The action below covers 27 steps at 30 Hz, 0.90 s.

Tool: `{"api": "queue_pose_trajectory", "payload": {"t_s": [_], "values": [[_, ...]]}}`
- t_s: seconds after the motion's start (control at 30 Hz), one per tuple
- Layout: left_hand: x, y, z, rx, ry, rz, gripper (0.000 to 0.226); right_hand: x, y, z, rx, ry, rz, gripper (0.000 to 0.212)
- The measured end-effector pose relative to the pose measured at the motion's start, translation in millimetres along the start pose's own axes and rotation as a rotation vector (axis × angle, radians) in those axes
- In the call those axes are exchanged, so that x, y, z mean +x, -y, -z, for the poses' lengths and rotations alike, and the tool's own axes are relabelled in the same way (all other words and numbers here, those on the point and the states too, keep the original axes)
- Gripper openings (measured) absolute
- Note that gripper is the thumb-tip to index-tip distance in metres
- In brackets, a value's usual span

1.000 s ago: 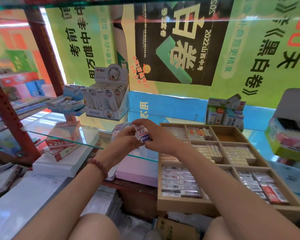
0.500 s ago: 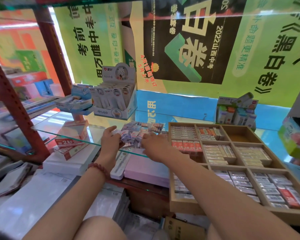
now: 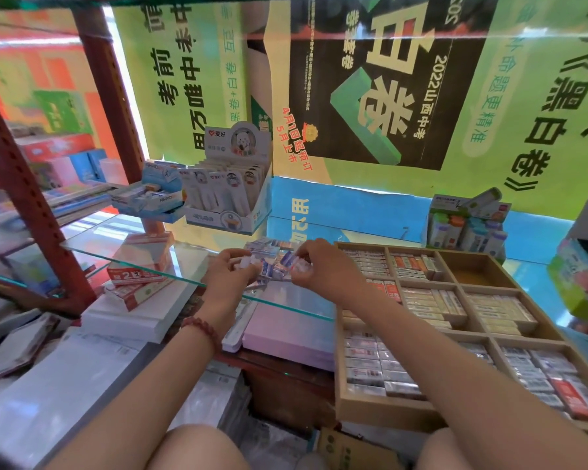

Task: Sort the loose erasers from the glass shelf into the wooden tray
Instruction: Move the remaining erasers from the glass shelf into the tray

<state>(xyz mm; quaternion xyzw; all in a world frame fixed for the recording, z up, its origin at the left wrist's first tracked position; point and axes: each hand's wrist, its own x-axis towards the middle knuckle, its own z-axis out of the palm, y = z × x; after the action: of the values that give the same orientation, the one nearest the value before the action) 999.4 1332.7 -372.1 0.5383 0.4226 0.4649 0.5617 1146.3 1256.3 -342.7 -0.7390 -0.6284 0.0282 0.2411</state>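
step: gathering | erasers [image 3: 269,257]: piled on shelf [image 3: 184,262] near its front edge, just beside tray [image 3: 370,412]; transfers are thus kept short | left hand [image 3: 228,271]: fingers curled on some erasers | right hand [image 3: 325,269]: fingers seemingly pinched on erasers; blurred

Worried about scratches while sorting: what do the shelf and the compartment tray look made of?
Shelf: clear glossy glass; boxes below show through, and its edge is greenish. Tray: pale matte wood, seemingly unvarnished; tan, no shine, grain too blurred to tell.
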Motion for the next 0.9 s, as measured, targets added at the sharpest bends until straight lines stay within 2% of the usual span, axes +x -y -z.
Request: {"api": "queue_pose_trajectory", "payload": {"t_s": [0.1,0.23,0.47,0.53,0.57,0.63,0.7,0.9], "values": [[-7.0,-6.3,-10.7,-0.077,0.093,0.009,0.021,-3.6,0.9,8.0,0.253,0.017,0.074,0.029],[-16.2,-18.5,-28.5,-0.190,0.172,-0.004,0.018,-5.7,-5.6,4.2,0.319,-0.010,0.082,0.024],[-24.2,-31.0,-46.8,-0.176,0.170,-0.014,0.019,-13.4,-17.5,22.1,0.434,0.027,0.056,0.019],[-27.8,-32.9,-52.0,-0.179,0.205,-0.019,0.011,-17.1,-23.0,26.4,0.478,0.000,0.029,0.020],[-29.9,-33.3,-54.7,-0.142,0.218,-0.047,0.006,-18.9,-25.5,28.8,0.509,-0.013,0.018,0.022],[-32.1,-32.1,-60.4,-0.009,0.229,-0.148,0.019,-21.6,-29.9,34.5,0.558,-0.035,-0.020,0.030],[-35.8,-36.1,-68.4,0.050,0.238,-0.232,0.022,-23.4,-35.3,41.4,0.569,-0.077,-0.070,0.038],[-41.8,-49.5,-96.8,0.110,0.286,-0.441,0.031,-34.4,-54.4,70.2,0.605,-0.242,-0.084,0.032]]}}
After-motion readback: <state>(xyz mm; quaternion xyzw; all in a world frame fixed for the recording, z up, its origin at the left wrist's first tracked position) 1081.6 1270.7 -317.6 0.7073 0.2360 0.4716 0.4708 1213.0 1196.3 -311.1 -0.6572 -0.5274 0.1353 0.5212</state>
